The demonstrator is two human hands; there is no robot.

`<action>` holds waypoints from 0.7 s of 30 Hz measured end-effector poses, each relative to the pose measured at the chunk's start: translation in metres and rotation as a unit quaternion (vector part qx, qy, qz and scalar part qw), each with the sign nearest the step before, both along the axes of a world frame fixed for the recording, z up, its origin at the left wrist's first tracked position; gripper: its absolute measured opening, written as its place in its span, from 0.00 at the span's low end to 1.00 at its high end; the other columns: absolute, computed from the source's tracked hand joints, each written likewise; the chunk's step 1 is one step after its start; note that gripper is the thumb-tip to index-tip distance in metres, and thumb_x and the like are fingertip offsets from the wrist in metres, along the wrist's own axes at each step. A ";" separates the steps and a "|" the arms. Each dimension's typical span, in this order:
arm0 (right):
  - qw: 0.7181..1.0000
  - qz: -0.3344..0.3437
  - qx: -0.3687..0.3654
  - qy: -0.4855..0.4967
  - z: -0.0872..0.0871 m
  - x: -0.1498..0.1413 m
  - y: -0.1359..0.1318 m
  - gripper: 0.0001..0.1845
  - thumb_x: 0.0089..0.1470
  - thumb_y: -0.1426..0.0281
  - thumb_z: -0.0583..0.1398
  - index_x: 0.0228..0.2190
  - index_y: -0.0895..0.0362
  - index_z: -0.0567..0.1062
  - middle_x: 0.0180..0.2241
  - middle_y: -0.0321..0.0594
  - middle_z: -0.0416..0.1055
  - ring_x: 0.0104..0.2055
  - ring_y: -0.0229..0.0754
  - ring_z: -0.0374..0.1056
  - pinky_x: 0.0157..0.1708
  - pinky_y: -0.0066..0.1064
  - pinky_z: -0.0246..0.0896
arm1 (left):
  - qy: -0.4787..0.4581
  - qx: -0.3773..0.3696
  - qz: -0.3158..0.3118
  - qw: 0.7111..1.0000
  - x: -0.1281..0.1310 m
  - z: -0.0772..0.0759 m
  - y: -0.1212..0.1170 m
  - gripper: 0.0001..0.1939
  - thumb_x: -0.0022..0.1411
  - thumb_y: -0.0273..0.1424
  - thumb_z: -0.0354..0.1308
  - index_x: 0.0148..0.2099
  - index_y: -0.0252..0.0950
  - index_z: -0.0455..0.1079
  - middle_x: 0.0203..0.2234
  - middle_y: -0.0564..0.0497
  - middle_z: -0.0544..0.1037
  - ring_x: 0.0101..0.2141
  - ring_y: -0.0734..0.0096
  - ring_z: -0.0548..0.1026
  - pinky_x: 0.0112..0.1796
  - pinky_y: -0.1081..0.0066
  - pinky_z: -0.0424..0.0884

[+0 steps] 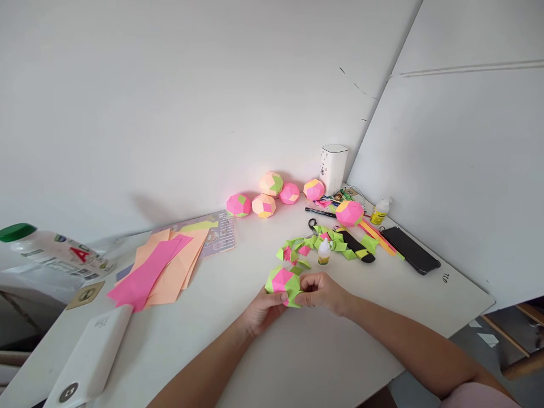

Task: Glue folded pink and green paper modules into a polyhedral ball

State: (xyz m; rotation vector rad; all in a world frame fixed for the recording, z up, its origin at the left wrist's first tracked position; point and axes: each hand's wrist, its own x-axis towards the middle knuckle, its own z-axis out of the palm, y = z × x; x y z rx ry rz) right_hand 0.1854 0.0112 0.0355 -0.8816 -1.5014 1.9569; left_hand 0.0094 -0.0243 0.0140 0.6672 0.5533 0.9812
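A partly built pink and green paper ball [282, 285] rests low over the white table [323, 351]. My left hand [262, 310] cups it from below and left, fingers closed on it. Pinching its right side is my right hand [322, 292]. Just beyond lie several loose green and pink folded paper units [317, 245] and a small glue bottle [324, 251].
Several finished paper balls [272, 195] sit by the wall, another [349, 213] farther right. Pink and orange paper sheets [164, 266] lie at left. A phone [409, 249], second glue bottle [379, 211], pen [320, 212], white box [333, 168], white power bank [89, 360] and plastic bottle [55, 252] surround.
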 end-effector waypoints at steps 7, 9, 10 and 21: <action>1.000 0.015 -0.006 0.020 0.001 0.001 0.001 0.19 0.35 0.60 0.70 0.16 0.58 0.68 0.20 0.30 0.60 0.22 0.33 0.54 0.24 0.29 0.48 | 0.003 0.008 0.004 1.000 0.001 0.000 0.000 0.22 0.49 0.32 0.65 0.48 0.33 0.70 0.38 0.42 0.78 0.42 0.54 0.74 0.45 0.59 0.65; 1.000 0.008 -0.007 0.020 -0.001 0.001 0.002 0.18 0.36 0.61 0.70 0.16 0.58 0.68 0.19 0.30 0.60 0.21 0.33 0.54 0.24 0.29 0.48 | 0.003 0.006 0.013 1.000 0.001 0.000 0.000 0.23 0.49 0.32 0.65 0.48 0.33 0.70 0.39 0.42 0.77 0.43 0.54 0.73 0.45 0.59 0.65; 1.000 0.003 -0.008 0.018 -0.002 0.001 0.001 0.18 0.36 0.62 0.70 0.16 0.58 0.67 0.19 0.30 0.60 0.21 0.33 0.54 0.24 0.29 0.48 | 0.004 0.004 0.016 1.000 0.001 0.000 0.000 0.23 0.49 0.32 0.66 0.48 0.33 0.70 0.39 0.42 0.77 0.43 0.54 0.73 0.45 0.59 0.65; 1.000 -0.021 -0.009 0.004 -0.007 -0.001 0.001 0.19 0.36 0.63 0.70 0.16 0.58 0.66 0.18 0.30 0.60 0.20 0.32 0.54 0.23 0.28 0.48 | 0.008 -0.006 0.008 1.000 0.002 0.002 -0.001 0.20 0.50 0.30 0.65 0.46 0.32 0.71 0.39 0.42 0.78 0.43 0.53 0.73 0.45 0.60 0.65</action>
